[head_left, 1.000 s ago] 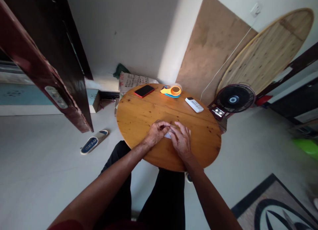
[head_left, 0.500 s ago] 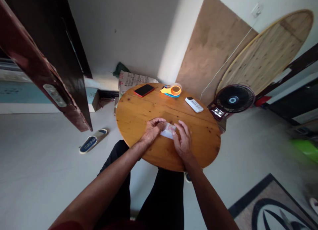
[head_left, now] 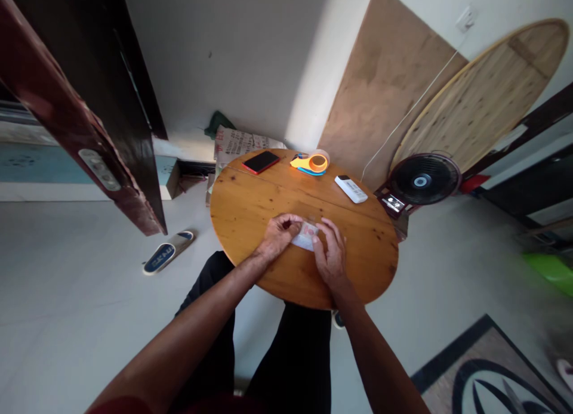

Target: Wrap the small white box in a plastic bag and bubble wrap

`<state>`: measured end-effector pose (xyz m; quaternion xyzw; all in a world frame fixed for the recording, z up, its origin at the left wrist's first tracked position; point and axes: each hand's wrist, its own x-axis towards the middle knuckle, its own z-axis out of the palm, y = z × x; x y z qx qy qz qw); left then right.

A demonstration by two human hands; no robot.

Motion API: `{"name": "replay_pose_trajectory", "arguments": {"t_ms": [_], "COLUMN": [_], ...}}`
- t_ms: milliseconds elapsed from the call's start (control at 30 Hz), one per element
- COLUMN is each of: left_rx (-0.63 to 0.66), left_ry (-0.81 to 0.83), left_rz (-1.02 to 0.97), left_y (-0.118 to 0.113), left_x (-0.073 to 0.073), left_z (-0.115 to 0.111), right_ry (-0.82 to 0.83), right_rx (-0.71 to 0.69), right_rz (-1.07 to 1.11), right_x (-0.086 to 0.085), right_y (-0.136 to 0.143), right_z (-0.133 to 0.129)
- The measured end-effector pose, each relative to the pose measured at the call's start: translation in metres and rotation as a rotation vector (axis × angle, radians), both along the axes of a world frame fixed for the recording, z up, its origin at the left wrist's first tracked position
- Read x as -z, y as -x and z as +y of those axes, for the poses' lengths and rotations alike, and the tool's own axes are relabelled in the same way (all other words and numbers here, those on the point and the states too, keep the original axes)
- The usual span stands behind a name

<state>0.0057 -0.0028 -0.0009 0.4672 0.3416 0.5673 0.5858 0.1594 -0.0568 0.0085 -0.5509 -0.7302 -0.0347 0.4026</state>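
Observation:
A small whitish packet with reddish print [head_left: 305, 236] lies between my hands over the round wooden table [head_left: 250, 205]. My left hand [head_left: 280, 235] pinches its left edge between thumb and fingers. On the other side, my right hand [head_left: 330, 249] has its thumb and fingertips closed on the packet's right edge. Toward the table's far edge are a phone with a red rim [head_left: 261, 161], an orange and blue tape dispenser [head_left: 312, 163] and a white device with a dark end [head_left: 351, 189].
A black fan [head_left: 423, 180] stands right of the table, its white cable running up to a wall socket [head_left: 466, 19]. Boards lean against the wall. At the left are an open door [head_left: 80, 110] and a slipper [head_left: 168, 254] on the floor.
The view has shifted very slightly. Both hands remain at the packet with almost the same grip; the items on the table have not moved.

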Motion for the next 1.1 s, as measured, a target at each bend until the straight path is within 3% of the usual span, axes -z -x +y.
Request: {"name": "replay_pose_trajectory", "arguments": {"t_ms": [267, 500, 633, 800, 1100], "left_rx": [0.021, 0.015, 0.02, 0.049, 0.073], "left_ry": [-0.021, -0.045, -0.07, -0.065, -0.035], "left_rz": [0.056, 0.11, 0.114, 0.156, 0.184], "left_y": [-0.004, -0.005, -0.006, -0.006, -0.006], "left_x": [-0.002, -0.002, 0.001, 0.003, 0.004], "left_z": [-0.002, -0.004, -0.003, -0.001, 0.0], "right_ry": [0.178, 0.476, 0.456, 0.36, 0.476], "right_rx": [0.046, -0.06, -0.061, -0.069, -0.161], "right_rz": [0.543, 0.624, 0.643, 0.718, 0.84], "right_x": [0.008, -0.006, -0.003, 0.003, -0.01], "right_y": [-0.021, -0.021, -0.017, -0.016, -0.01], "right_z": [0.025, 0.062, 0.075, 0.074, 0.057]}}
